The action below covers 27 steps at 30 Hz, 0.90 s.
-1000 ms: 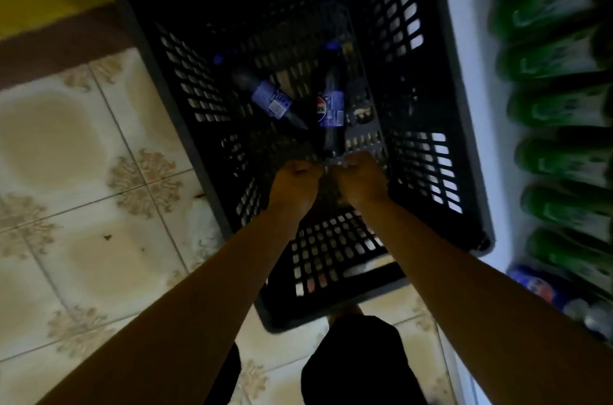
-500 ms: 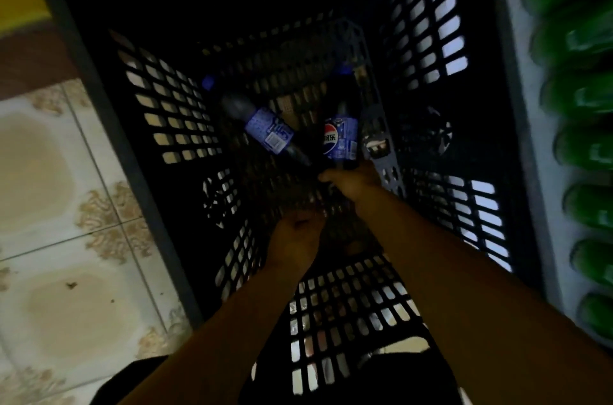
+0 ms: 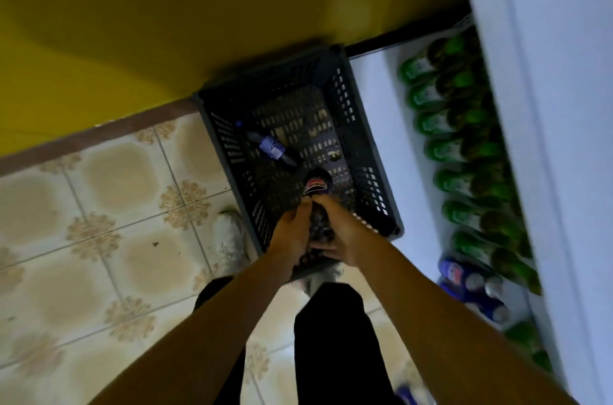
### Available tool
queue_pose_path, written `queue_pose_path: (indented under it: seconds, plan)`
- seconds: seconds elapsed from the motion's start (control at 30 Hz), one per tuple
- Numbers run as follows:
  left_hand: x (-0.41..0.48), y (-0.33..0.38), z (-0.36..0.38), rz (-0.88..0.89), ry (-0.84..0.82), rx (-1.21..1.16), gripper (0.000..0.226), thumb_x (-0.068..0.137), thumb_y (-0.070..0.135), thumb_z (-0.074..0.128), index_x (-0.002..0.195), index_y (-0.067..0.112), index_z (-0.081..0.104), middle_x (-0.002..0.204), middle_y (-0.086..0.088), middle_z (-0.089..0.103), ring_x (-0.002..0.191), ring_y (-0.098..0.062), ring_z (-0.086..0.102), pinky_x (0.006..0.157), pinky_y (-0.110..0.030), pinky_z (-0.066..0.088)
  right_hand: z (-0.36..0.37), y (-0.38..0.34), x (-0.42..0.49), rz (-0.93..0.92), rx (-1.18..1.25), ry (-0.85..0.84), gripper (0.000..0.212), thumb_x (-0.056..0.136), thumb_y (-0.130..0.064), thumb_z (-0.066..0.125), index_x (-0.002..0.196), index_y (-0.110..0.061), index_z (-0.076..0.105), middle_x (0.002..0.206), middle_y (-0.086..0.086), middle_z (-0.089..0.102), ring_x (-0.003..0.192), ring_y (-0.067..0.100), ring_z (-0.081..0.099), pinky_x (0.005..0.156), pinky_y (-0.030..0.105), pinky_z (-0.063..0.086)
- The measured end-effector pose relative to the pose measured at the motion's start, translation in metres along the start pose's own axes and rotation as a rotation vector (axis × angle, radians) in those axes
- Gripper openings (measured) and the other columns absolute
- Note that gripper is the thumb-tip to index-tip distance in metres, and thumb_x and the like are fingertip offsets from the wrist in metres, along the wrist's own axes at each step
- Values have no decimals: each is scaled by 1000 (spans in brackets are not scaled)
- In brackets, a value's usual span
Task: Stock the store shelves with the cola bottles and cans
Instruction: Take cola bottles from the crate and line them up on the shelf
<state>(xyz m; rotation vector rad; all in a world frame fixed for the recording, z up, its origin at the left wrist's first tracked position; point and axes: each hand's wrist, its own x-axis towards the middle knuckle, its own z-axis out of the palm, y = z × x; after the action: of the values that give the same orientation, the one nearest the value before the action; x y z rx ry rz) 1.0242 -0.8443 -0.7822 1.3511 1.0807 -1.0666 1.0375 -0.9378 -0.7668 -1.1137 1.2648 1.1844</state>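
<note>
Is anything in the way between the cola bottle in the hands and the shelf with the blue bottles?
Only the right wall of the crate lies between the held cola bottle and the white shelf. The left hand and right hand grip it. Bare shelf shows beside the blue bottles.

Two bare forearms reach forward and down from the bottom of the view and converge in a narrow V. The left forearm (image 3: 199,331) rises from the lower left and the right forearm (image 3: 447,311) from the lower right, both wrists held fairly straight. The left hand (image 3: 292,235) and right hand (image 3: 343,232) meet side by side, backs turned up toward the camera. Their fingers curl in from opposite sides around the lower part of one cola bottle (image 3: 317,185). The fingertips come close together at the top, and the bottle sits between the palms
</note>
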Motion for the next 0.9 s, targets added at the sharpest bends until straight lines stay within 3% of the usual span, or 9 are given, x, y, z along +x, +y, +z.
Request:
queue_pose_path:
  seconds: [0.13,0.23,0.37,0.43,0.53,0.63,0.7,0.83,0.9]
  plan:
    - [-109,-4,-23,-44,-70,-256,56,83,54,61,122,15,57,118,-9,63,103,-29,62,89,-43,52,24,50,-99,-55,137,-28,53,91,-56,50,127,-18,58,128,9,62,106,26,61,99,41,45]
    - [-167,-5,-57,-70,-210,-333,50,85,48,64,118,11,60,112,-11,66,95,-25,65,72,-36,56,34,81,-158,-109,-72,-40,60,91,-66,39,119,-18,60,105,11,69,86,25,67,103,42,43]
    - [-222,1,-86,1,-160,-342,40,89,26,63,120,1,56,117,-21,60,98,-32,62,72,-38,56,50,109,-208,-310,17,61,60,98,-55,36,117,-5,62,83,14,67,68,21,64,58,18,50]
    - [-241,3,-99,96,-99,-231,43,86,25,66,122,6,52,113,-16,63,102,-31,62,78,-41,55,58,118,-223,-374,73,162,58,98,-53,36,117,-5,63,81,10,68,66,17,64,53,20,46]
    - [-272,10,-125,312,-64,-59,34,82,22,70,110,17,50,85,1,67,78,-14,66,66,-33,55,68,121,-239,-378,244,136,63,94,-62,37,121,-9,60,100,10,68,86,22,64,70,30,48]
    - [-299,14,-143,536,-81,112,44,79,19,74,115,22,49,101,4,59,91,-14,61,68,-26,52,78,109,-253,-467,518,-26,76,85,-75,38,126,-13,53,113,12,65,103,26,62,85,38,49]
    - [-317,10,-149,714,-104,173,47,78,15,75,115,25,49,104,10,54,91,-2,58,66,-15,50,82,97,-267,-573,672,-160,81,81,-78,38,129,-14,53,120,11,64,111,27,61,95,42,48]
    - [-349,6,-146,1018,-265,187,53,70,13,77,114,23,50,111,8,55,89,14,56,70,-6,45,84,78,-315,-820,920,-455,68,82,-66,48,102,-5,71,97,12,70,88,25,68,84,39,56]
    - [-362,11,-139,1138,-341,220,57,65,22,75,116,23,51,115,10,57,98,10,56,77,-8,45,80,76,-342,-900,943,-465,53,77,-57,61,85,-6,74,87,11,67,78,23,67,80,37,55]
